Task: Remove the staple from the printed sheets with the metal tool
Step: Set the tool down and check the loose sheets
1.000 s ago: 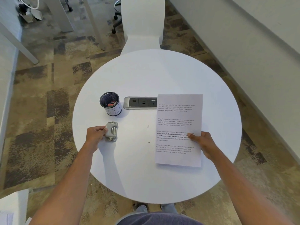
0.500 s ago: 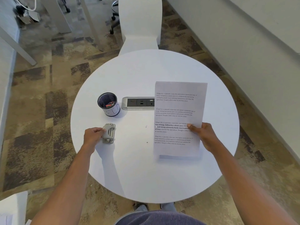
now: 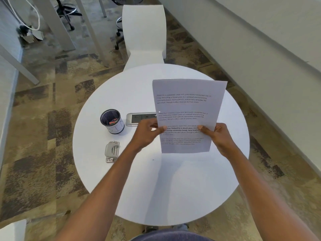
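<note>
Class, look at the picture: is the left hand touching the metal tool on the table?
Apart. The head view shows the left hand gripping the printed sheets, with bare table between it and the metal tool.

We saw matt white paper in the printed sheets (image 3: 188, 108), with black text. The metal tool (image 3: 112, 151) looked like brushed silver steel with a dull sheen. The table (image 3: 173, 188) had a smooth, matt white top. The pen cup (image 3: 112, 121) showed dark mesh, and the floor (image 3: 43, 136) was rough mottled carpet.
</note>
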`<state>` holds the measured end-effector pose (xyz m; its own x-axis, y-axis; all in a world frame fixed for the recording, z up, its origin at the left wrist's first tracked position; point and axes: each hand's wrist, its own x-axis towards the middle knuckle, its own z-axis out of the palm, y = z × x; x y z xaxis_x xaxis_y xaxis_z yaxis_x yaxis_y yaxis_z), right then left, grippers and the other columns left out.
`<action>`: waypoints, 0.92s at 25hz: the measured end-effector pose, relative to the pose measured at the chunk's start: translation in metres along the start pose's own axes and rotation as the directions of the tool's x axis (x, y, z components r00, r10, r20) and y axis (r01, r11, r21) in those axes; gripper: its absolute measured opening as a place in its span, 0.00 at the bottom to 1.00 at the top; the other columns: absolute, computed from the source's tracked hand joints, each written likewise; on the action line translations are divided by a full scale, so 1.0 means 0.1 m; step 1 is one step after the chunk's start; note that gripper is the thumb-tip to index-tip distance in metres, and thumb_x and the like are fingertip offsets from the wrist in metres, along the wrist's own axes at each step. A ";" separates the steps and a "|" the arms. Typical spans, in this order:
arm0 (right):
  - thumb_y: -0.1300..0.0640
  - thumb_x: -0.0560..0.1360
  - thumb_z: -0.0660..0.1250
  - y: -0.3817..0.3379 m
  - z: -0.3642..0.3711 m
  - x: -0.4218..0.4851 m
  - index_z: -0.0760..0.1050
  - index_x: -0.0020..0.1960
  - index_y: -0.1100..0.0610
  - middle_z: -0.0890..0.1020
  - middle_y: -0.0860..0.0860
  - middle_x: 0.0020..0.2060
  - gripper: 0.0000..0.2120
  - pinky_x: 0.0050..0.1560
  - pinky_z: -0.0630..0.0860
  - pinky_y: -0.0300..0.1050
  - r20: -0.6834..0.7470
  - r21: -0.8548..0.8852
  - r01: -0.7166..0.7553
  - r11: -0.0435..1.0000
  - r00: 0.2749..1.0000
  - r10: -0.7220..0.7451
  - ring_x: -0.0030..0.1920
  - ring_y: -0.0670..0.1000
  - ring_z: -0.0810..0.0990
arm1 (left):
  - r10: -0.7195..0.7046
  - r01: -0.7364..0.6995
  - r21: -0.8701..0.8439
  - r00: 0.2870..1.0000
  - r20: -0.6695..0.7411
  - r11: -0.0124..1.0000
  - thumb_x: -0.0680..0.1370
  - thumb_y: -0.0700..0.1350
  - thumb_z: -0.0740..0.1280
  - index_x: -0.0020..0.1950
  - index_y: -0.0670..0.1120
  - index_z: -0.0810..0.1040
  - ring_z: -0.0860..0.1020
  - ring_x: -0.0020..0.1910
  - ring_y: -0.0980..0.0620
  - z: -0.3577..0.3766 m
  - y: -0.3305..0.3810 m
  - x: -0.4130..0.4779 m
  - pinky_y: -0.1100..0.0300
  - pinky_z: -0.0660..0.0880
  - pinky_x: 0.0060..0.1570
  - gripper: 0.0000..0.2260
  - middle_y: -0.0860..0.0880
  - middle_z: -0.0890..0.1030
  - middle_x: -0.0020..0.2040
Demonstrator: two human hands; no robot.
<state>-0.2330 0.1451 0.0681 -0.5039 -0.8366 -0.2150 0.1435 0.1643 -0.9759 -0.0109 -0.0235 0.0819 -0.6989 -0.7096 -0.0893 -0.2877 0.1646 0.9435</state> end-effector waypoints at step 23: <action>0.62 0.75 0.72 0.22 -0.51 -0.02 0.84 0.58 0.57 0.84 0.50 0.58 0.12 0.57 0.72 0.37 0.016 -0.577 -0.012 0.817 1.000 0.025 0.56 0.46 0.81 | -0.112 0.132 0.158 0.986 -0.125 0.979 0.74 0.42 0.72 0.53 0.44 0.84 0.81 0.49 0.56 0.45 -0.23 0.03 0.73 0.69 0.44 0.09 0.48 0.85 0.50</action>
<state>-0.2725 0.1774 0.0456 -0.4867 -0.8403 -0.2389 -0.3682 0.4453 -0.8162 -0.0360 0.0014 0.0455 -0.5748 -0.8036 -0.1542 -0.4769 0.1758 0.8612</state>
